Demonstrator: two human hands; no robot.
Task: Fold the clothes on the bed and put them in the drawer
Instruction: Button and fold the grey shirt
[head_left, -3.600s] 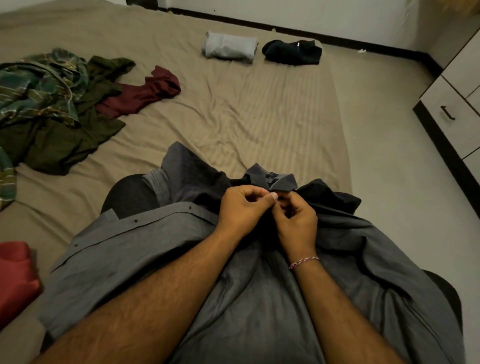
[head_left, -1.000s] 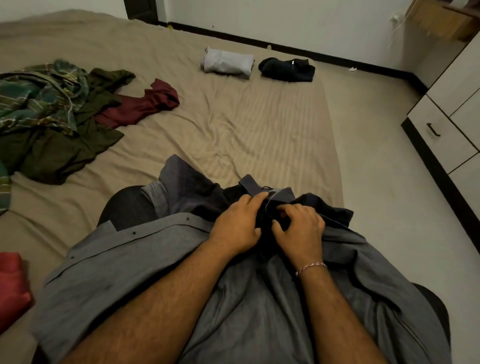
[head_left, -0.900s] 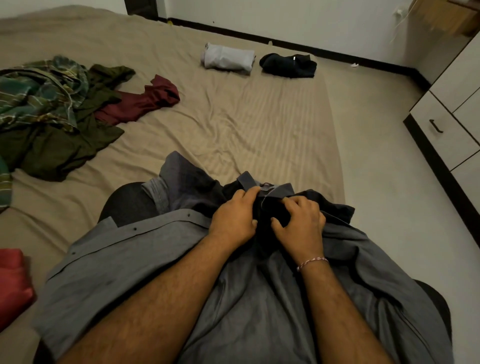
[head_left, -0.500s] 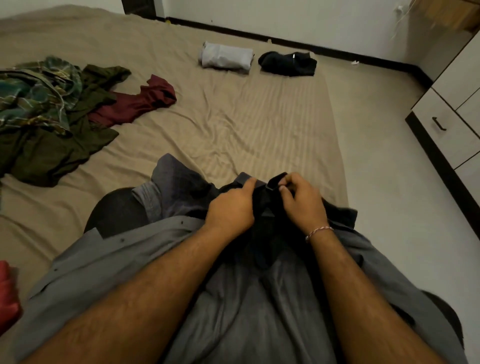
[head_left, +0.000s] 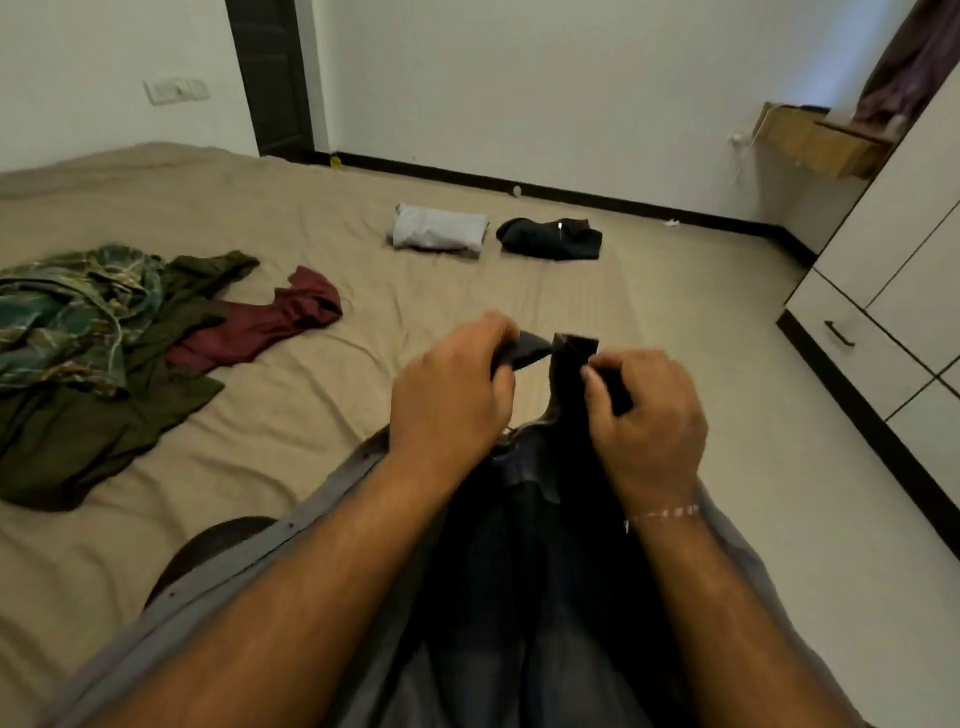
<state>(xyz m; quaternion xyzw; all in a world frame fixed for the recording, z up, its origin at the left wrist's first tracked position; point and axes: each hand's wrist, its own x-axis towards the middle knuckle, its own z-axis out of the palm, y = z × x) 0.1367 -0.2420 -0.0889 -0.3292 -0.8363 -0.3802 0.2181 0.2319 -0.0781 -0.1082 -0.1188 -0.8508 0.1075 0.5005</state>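
A grey button-up shirt (head_left: 519, 571) hangs from my two hands over my lap, above the tan bed (head_left: 363, 249). My left hand (head_left: 452, 395) grips one collar tip, and my right hand (head_left: 644, 415) pinches the other side of the collar; both are raised. Unfolded clothes lie at the left: a plaid shirt (head_left: 67, 306), an olive garment (head_left: 88, 415) and a maroon garment (head_left: 260, 322). Two folded pieces sit at the far edge of the bed, a light grey one (head_left: 439, 234) and a black one (head_left: 550, 239). The drawer (head_left: 857, 348) with a dark handle is at the right, closed.
White cabinet doors (head_left: 904, 218) rise above the drawer. Pale floor (head_left: 753, 364) runs between bed and cabinet. A wooden box (head_left: 810, 140) stands in the far right corner. A dark door frame (head_left: 270, 78) is at the back wall.
Both hands have lifted the shirt collar up off my lap and pulled it apart, and my head has tilted up so the back wall shows. The red cloth at the left has left the view.
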